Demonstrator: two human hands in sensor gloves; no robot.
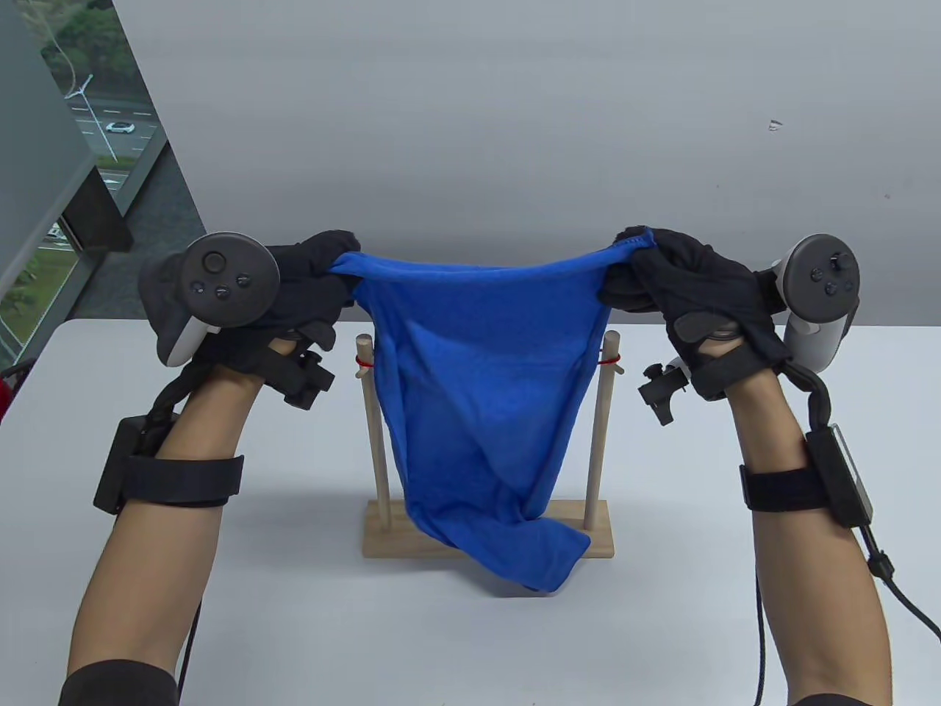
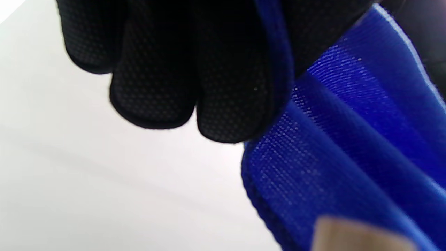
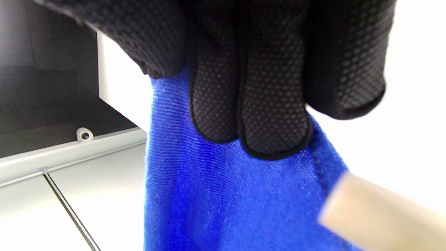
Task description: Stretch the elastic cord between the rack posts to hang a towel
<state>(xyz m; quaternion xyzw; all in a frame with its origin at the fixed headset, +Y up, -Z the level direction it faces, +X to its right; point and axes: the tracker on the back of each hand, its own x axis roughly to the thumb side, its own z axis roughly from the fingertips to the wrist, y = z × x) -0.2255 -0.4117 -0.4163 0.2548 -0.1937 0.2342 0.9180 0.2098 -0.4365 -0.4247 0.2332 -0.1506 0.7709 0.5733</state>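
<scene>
- The blue towel [image 1: 478,382] hangs in the air above the tabletop [image 1: 220,588], held up by its two top corners and sagging in a shallow curve between them.
- The left hand [image 1: 309,287] grips the towel's left corner, gloved fingers bunched tight round the cloth; in the left wrist view the fingers [image 2: 156,80] curl down with the blue edge of the towel [image 2: 348,150] running out from under them.
- The right hand [image 1: 676,279] grips the right corner the same way, a little tuft of blue sticking up above the knuckles; in the right wrist view the fingertips [image 3: 271,115] press against the towel [image 3: 226,195], which falls straight below them.
- The wooden rack [image 1: 485,540] stands toward the middle of the tabletop, nearer its far edge than the near one, a flat base with two upright posts.
- The left post [image 1: 371,419] and the right post [image 1: 601,434] rise on either side of the hanging towel, and the cloth covers the space between them.
- A red elastic cord [image 1: 612,359] is looped round the right post near its top; a matching red loop shows on the left post at the same height. The stretch between them is hidden behind the towel.
- The towel's lower end narrows to a folded tail that drapes over the front of the rack's base and touches the tabletop just before it.
- A pale blurred post end shows at the bottom of each wrist view, just beside the cloth.
</scene>
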